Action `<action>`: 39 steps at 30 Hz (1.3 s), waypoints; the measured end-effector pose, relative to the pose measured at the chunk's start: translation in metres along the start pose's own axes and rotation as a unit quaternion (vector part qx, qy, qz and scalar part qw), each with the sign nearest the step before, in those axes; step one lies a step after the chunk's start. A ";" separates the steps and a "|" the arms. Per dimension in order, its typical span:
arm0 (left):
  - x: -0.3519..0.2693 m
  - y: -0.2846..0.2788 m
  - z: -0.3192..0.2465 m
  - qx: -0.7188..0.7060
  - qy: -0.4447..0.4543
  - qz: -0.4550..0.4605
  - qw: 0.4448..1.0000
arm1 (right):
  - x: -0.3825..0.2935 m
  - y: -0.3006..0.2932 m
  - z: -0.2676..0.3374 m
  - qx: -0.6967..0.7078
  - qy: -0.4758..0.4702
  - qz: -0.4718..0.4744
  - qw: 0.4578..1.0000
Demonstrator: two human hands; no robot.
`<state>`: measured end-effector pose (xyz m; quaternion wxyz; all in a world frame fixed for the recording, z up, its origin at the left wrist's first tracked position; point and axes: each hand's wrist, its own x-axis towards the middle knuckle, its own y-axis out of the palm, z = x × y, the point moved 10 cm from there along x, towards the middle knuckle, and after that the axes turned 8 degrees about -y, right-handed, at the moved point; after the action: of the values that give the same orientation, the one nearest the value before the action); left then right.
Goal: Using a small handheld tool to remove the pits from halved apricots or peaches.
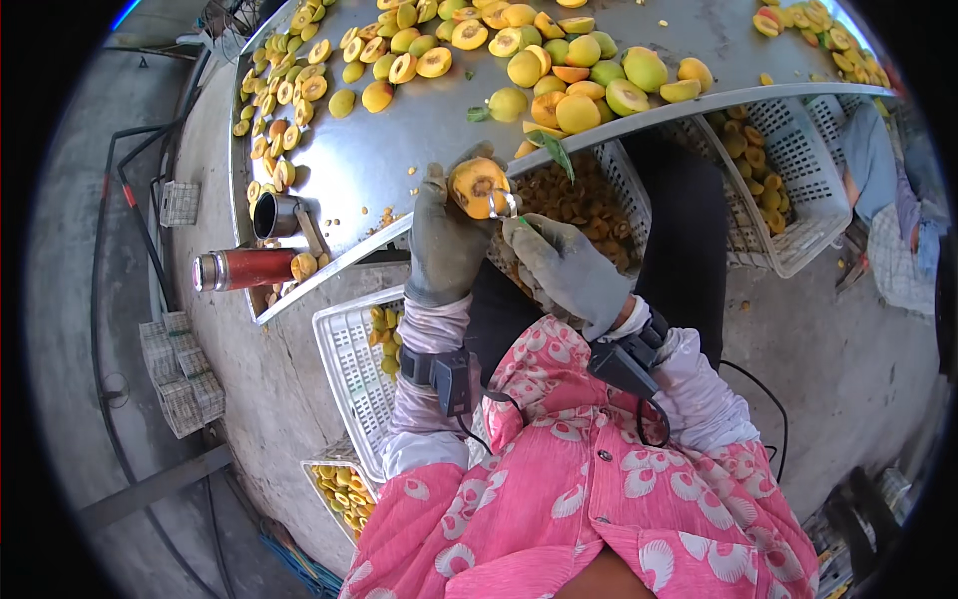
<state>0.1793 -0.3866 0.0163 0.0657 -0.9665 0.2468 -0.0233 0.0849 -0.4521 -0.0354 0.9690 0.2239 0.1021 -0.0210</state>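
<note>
My left hand (449,239), in a grey glove, holds a halved yellow peach (477,187) just past the metal table's front edge, its cut face with a brown centre turned up. My right hand (572,269), gloved too, grips a small tool with a looped metal end (503,204); the loop touches the right side of the cut face. Its handle is mostly hidden by my fingers. Beyond my hands, whole and halved peaches (576,112) lie heaped on the metal table (352,161). A green leaf (557,156) hangs over the table edge.
A red flask (254,268) and a metal cup (275,216) are at the table's left corner. Below stand a crate of pits and scraps (632,195), a white crate (348,374) by my left arm and a crate of peach halves (804,202) at right, near another person's sleeve (872,161).
</note>
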 end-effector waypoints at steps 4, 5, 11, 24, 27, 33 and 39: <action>-0.013 0.017 0.007 -0.234 -0.104 0.011 0.967 | -0.005 -0.004 0.010 -0.037 -0.093 -0.043 0.994; -0.017 0.019 0.006 -0.244 -0.116 0.007 0.963 | -0.008 -0.003 0.015 -0.044 -0.110 -0.049 0.992; -0.027 0.036 -0.021 -0.176 -0.104 -0.007 0.979 | -0.025 -0.007 0.021 -0.044 -0.150 -0.118 0.981; -0.029 0.044 -0.030 -0.167 -0.142 -0.003 0.976 | -0.049 0.029 0.007 0.130 0.112 0.038 0.984; -0.024 0.045 -0.013 -0.147 -0.183 0.025 0.972 | -0.051 0.037 -0.002 0.172 0.132 0.065 0.974; -0.024 0.057 -0.022 -0.218 -0.078 0.109 0.967 | -0.067 0.062 0.009 0.369 0.202 0.261 0.869; -0.023 0.030 0.037 -0.449 -0.141 -0.088 0.878 | -0.053 0.055 -0.002 0.307 0.091 0.254 0.913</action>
<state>0.1481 -0.3973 -0.0247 -0.3432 -0.9033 0.1330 0.2203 0.0373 -0.4017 -0.0027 0.8116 0.5298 0.1179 0.2160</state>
